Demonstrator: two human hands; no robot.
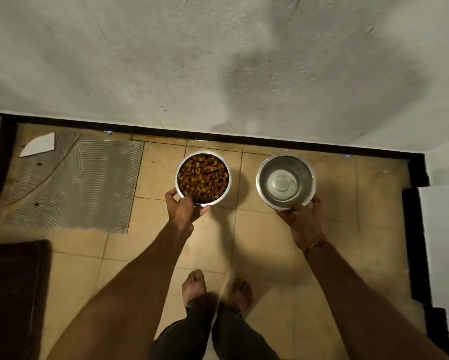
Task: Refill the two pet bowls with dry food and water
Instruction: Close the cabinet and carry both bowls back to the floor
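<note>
Two steel pet bowls are low over the tiled floor near the wall. The left bowl (179, 169) is full of brown dry food (203, 178). My left hand (183, 209) grips its near rim, thumb on the left side. The right bowl (262, 172) holds clear water (281, 183). My right hand (301, 221) holds that bowl at its near rim, fingers curled under the edge. I cannot tell whether the bowls rest on the floor or hang just above it.
A grey ribbed mat (72, 183) with a white scrap (39, 148) lies to the left. A black skirting (244, 141) runs along the white wall. A dark cushion (13, 294) sits at bottom left. My bare feet (193, 284) stand behind the bowls.
</note>
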